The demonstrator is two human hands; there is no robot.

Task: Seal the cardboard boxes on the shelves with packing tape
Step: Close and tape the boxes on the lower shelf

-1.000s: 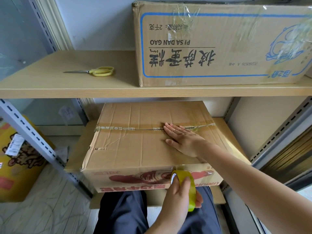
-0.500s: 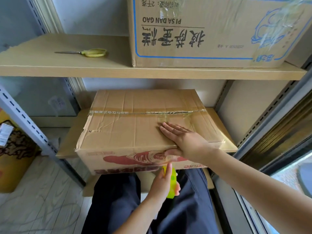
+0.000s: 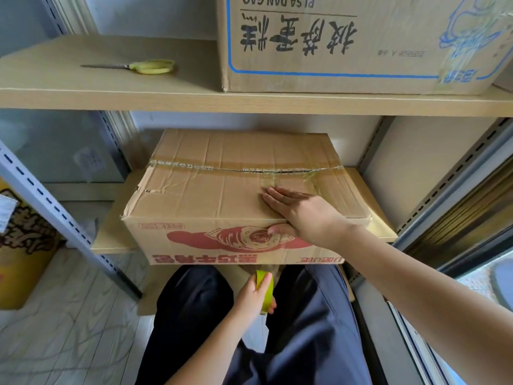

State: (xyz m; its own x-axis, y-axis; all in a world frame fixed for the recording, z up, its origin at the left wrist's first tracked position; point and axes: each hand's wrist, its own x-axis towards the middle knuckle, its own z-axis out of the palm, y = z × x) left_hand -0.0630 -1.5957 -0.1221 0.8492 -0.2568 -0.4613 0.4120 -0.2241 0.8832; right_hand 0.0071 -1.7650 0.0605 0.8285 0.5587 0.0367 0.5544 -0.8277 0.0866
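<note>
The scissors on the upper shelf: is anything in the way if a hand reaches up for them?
Nothing visible blocks them. The scissors lie in the open on the upper shelf, left of the big printed box and apart from it.

Pale wood shelves [image 3: 111,98] on grey slotted metal uprights [image 3: 55,209] stand against a white wall [image 3: 155,18] — light plank floor [image 3: 69,315] below, daylight from a window [image 3: 477,279] low at right.

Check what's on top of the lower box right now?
On the lower box: the right hand lies flat, thumb over the front edge, and clear tape crosses the partly gaping seam. Whatever is under the palm is hidden. The left hand holds the tape roll below.
</note>
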